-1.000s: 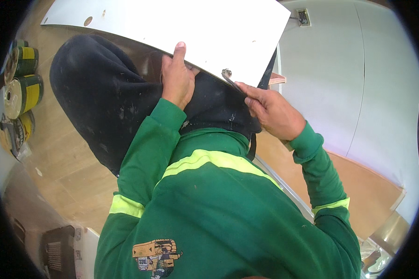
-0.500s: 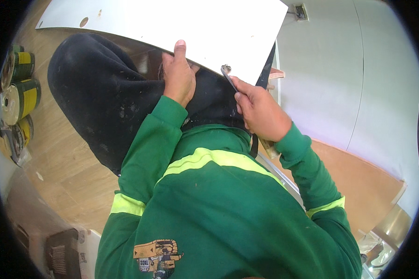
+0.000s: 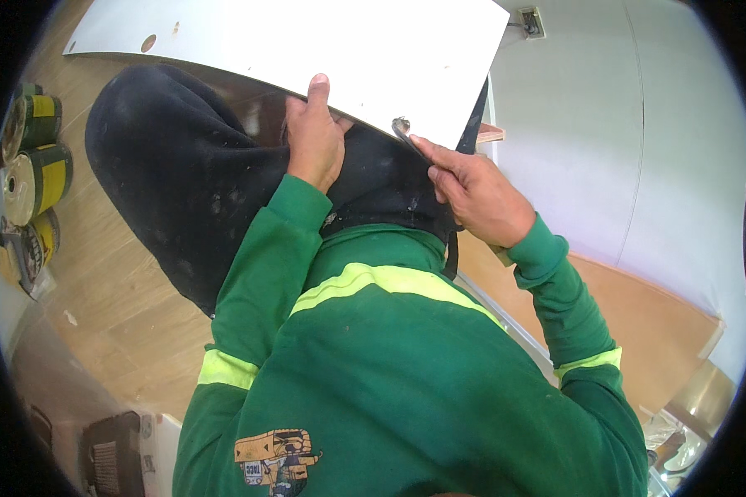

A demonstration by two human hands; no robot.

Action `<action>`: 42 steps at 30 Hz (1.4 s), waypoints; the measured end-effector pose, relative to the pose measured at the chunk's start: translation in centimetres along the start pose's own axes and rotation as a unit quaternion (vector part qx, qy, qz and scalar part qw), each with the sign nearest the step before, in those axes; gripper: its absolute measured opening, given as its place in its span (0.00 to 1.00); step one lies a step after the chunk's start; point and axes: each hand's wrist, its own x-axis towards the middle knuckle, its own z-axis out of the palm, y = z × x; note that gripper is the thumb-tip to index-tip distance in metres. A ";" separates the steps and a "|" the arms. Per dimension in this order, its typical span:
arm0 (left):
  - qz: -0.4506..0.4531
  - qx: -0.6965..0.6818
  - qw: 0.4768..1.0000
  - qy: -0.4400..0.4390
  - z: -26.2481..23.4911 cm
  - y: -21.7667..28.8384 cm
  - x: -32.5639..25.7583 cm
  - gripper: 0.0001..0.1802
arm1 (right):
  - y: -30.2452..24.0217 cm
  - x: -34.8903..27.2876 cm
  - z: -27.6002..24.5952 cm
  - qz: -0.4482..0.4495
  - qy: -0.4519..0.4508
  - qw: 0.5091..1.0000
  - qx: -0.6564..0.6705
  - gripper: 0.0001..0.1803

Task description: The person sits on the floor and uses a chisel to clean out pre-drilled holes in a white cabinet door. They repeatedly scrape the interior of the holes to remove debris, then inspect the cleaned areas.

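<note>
A white panel (image 3: 307,50) lies across my lap, its near edge slanting down to the right. My left hand (image 3: 313,142) grips that edge, thumb on top and fingers underneath, mostly hidden. In my right hand (image 3: 485,195) is a slim grey metal spanner (image 3: 405,137), index finger stretched along it. The tool's curved head rests at a small metal fitting (image 3: 401,123) near the panel's right corner. My fist hides the rest of the tool.
Several round spools (image 3: 37,182) with yellow labels stand on the wood-look floor (image 3: 112,323) at left. A pale wall (image 3: 580,124) with an open socket box (image 3: 531,22) rises at right. Below it leans a brown board (image 3: 638,323).
My right hand has shifted slightly right and down, with the spanner swinging to a flatter angle at the fitting. My left hand keeps its hold on the panel.
</note>
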 end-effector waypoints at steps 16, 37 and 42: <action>-0.004 0.012 1.000 0.002 -0.2 -0.2 0.0 0.23 | -0.8 0.7 0.8 0.084 -0.025 0.989 0.117 0.29; 0.001 0.008 1.000 0.007 0.4 0.2 -0.2 0.23 | -0.6 1.7 0.3 0.049 -0.040 0.992 0.105 0.29; -0.002 0.003 1.000 -0.005 -0.2 -0.2 0.4 0.22 | -1.3 1.8 0.0 0.107 -0.066 0.975 0.184 0.29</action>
